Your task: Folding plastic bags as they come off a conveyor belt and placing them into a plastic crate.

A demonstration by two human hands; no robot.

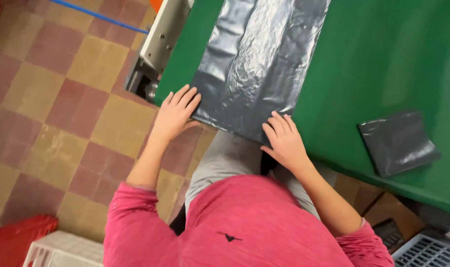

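A big green surface (383, 59) is seen from above, running slantwise across the top and right of the view. A long sheet of dark grey plastic (254, 64) is spread flat on it, shiny and a little wrinkled, with its near end at the edge of the surface. The left hand (176, 112) is laid open and flat on the near left corner of the sheet, fingers spread. The right hand (283, 141) is laid open on the near right corner, fingers pressed down on the plastic. Nothing is gripped by either hand.

A small folded dark grey bag (397, 142) is lying on the surface, well apart from the sheet, to the right. A pale metal frame (158, 44) is fixed at the left end of the surface; what it belongs to cannot be told.

The floor (51, 99) is made of square tiles in dull red and yellow. A blue cord (96, 16) is stretched across it at the top. A red crate (14, 240) and a white crate (61, 251) are seen at the bottom left, and a grey crate (425, 251) at the bottom right, beside what may be a brown box (383, 207).
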